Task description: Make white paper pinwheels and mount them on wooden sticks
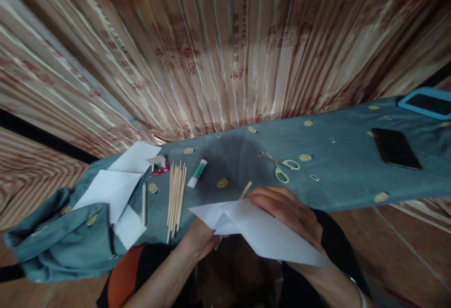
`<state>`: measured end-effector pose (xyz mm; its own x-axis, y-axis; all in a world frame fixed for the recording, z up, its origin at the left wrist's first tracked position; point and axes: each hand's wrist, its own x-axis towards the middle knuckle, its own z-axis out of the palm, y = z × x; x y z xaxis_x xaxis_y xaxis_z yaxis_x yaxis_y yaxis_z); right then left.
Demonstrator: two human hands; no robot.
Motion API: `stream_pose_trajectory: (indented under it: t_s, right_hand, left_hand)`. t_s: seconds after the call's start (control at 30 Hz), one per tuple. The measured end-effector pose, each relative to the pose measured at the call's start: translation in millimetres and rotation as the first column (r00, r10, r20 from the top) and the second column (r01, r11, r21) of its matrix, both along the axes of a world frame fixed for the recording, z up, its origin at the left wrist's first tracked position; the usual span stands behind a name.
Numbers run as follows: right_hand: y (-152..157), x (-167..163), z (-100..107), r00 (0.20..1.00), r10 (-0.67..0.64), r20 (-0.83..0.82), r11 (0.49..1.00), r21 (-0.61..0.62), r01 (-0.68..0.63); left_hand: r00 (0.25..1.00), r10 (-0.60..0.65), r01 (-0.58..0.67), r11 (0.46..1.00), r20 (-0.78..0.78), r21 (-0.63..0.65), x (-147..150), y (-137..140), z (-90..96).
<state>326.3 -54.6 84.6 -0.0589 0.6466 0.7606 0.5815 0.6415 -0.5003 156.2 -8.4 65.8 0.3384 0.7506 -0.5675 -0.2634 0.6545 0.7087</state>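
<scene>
Near six o'clock, folded white paper (262, 232): wooden stick (245, 190) poking beyond its upper edge.
Left hand (203, 240): reaching from seven o'clock, partly beneath the paper; fingers mostly hidden, grip unclear.
Right hand (289, 211): arched over from five o'clock, knuckles up, fingers gripping the paper's edge.

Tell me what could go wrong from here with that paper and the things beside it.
The white paper could crease if the right hand presses harder on it. The thin stick showing past the paper's edge might slip unnoticed, as the paper hides part of it and of the left hand. The open red box sits close beside the bunch of sticks, so a careless reach could spill its contents.
</scene>
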Motion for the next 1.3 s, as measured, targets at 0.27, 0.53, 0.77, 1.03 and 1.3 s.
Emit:
stream_pose_trajectory:
  t_s: [0.27,0.53,0.77,1.03,1.3]
  right_hand:
    - [-0.7,2.6,-1.4,1.0,-0.007,-0.001,1.0,0.01,0.007]
    - [-0.2,3.2,-4.6,0.999,-0.029,-0.027,0.999,0.042,0.03]
    - [-2.1,3.7,-0.5,0.998,-0.038,-0.053,0.999,-0.007,0.038]
    - [-1.7,4.8,3.7,0.998,-0.037,-0.042,0.999,0.004,0.037]
    - [-1.2,4.0,3.0,0.998,-0.063,-0.02,0.998,0.001,0.063]
  left_hand:
    - [1.0,-0.005,0.005,1.0,-0.012,-0.013,-1.6,-2.7,-5.5]
    - [0.999,-0.036,0.035,0.999,0.021,0.011,-0.5,-2.2,-4.9]
    - [0.997,-0.058,0.057,0.998,0.042,0.02,-0.5,-2.4,-7.4]
    - [0.999,-0.035,0.035,0.999,-0.017,0.0,-3.6,-3.0,-8.1]
    - [0.999,-0.007,0.007,1.0,-0.041,0.009,-5.2,-2.4,-10.6]
